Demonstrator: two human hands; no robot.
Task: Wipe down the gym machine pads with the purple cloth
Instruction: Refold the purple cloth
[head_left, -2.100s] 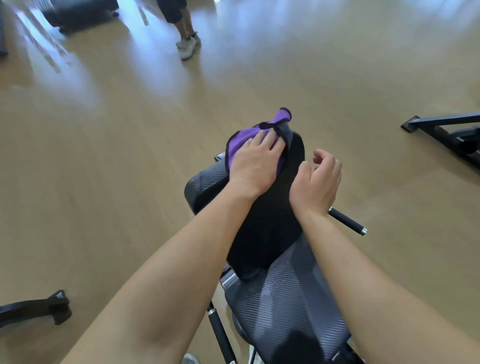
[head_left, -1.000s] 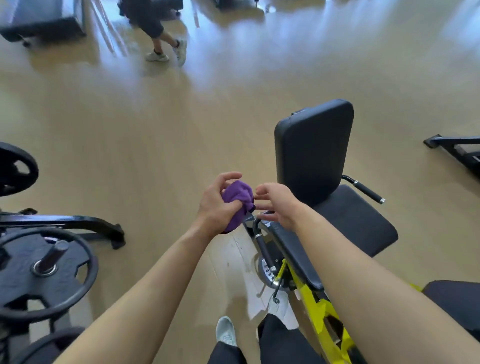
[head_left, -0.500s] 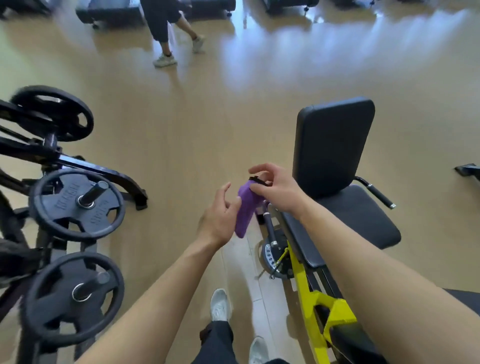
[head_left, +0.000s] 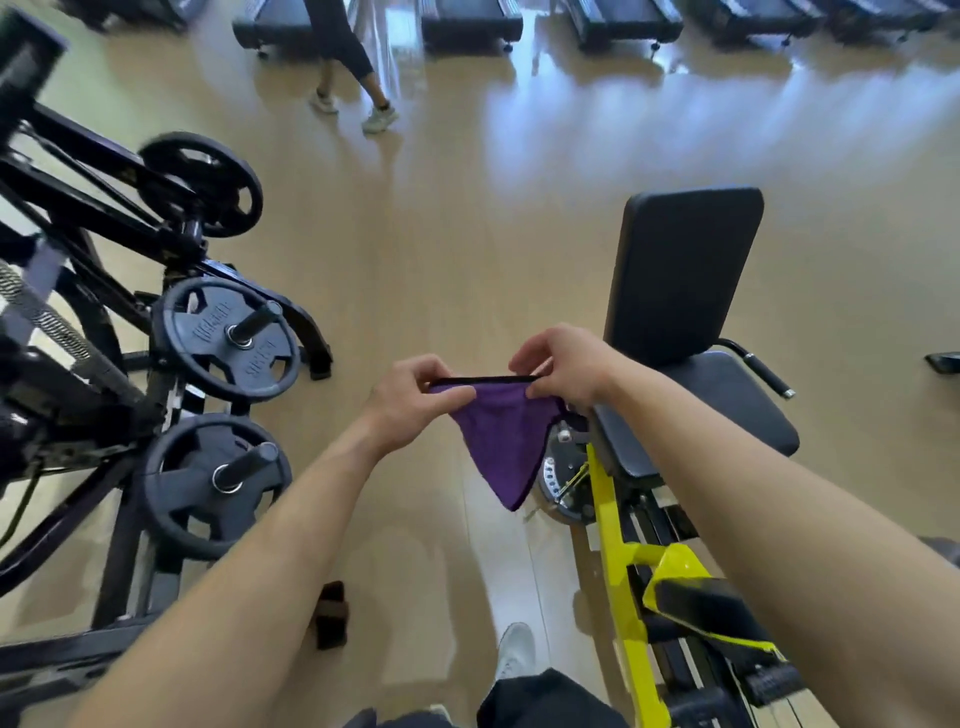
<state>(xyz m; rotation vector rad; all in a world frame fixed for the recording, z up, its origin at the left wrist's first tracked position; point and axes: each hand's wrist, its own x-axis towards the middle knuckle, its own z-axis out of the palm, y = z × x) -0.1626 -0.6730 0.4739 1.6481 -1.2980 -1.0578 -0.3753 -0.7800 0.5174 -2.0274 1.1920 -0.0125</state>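
Pinching the purple cloth (head_left: 501, 441) taut by its black hem between left hand (head_left: 410, 400) and right hand (head_left: 566, 371). Probably opening it flat for wiping the back pad (head_left: 685, 270) and seat pad (head_left: 717, 405) alongside.

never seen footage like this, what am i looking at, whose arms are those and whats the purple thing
This is one picture from a wide-angle camera worn on a person's head, looking down at their own arms in a gym. The left hand and the right hand each pinch the black top edge of a purple cloth, which hangs in the air between them. On the right stands a gym machine with a yellow frame, an upright back pad and a seat pad. On the left, weight plates sit on a black rack.
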